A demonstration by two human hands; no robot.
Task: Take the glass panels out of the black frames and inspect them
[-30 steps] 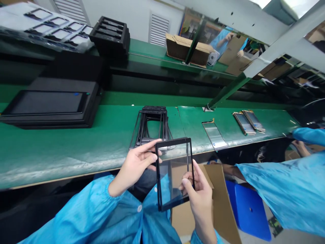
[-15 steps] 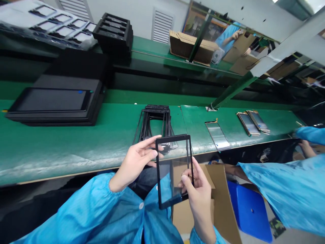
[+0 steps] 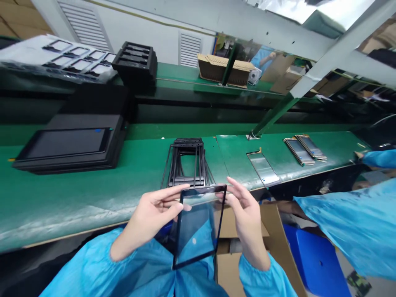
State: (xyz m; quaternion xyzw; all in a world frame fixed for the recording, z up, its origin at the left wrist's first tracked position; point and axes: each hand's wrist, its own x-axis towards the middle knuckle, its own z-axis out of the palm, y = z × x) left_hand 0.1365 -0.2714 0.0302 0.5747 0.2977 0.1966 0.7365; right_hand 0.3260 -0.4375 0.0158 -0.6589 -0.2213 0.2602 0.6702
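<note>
A clear glass touch panel with a black border (image 3: 198, 231) is held tilted in front of the blue smock, its lower end toward me. My left hand (image 3: 154, 212) pinches its upper left edge, thumb in front and fingers behind. At the upper right corner, my right hand (image 3: 246, 212) is closed on the edge, with some fingertips visible through the glass. Just beyond the panel, a stack of black rectangular frames (image 3: 187, 163) lies on the green bench (image 3: 142, 181).
Black trays (image 3: 69, 161) bearing a dark screen stand at the left. A single glass panel (image 3: 262, 168) and stacked panels (image 3: 305, 149) lie right. Below are a cardboard box (image 3: 278, 243) and blue stool (image 3: 321, 262). A co-worker's blue sleeve (image 3: 355, 222) is at the right.
My right hand has moved up from the panel's lower right side to its upper right corner. The panel has dropped slightly and tilted further. The camera view has shifted upward.
</note>
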